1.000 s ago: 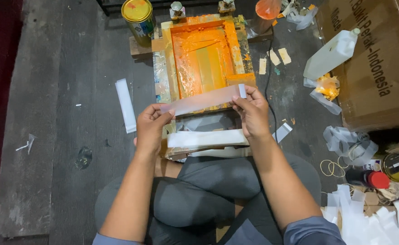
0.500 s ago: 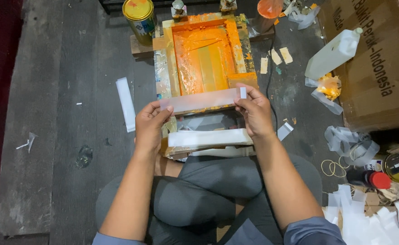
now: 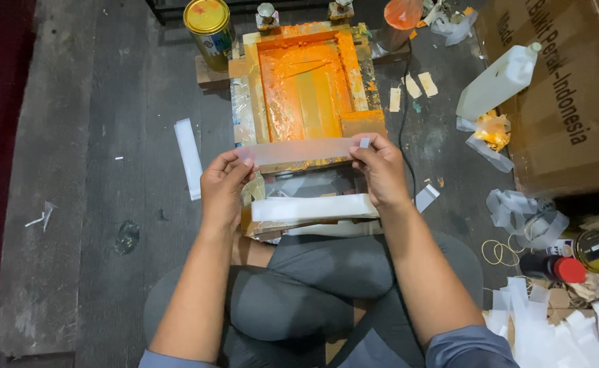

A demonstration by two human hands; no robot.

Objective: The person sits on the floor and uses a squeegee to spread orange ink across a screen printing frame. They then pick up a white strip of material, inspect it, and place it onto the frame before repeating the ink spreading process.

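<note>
1. The person sat cross-legged on the grey floor, so the work lay within easy reach in front of the knees.
2. The left hand and the right hand held a long, translucent white plastic strip by its two ends; held that way, it stayed taut and level.
3. The fingers of each hand were pinched together on an end of the strip, thumbs toward the person.
4. The strip hung just above the near edge of an orange-stained wooden screen-printing frame, which lay flat on the floor, and did not visibly touch it.
5. A stack of similar white strips lay between the hands and the knees, close by for picking.
6. One loose white strip lay well apart on the left.
7. A yellow-lidded tin can stood beside the frame's far left corner, and a white plastic bottle leaned against a brown cardboard box on the right.
</note>
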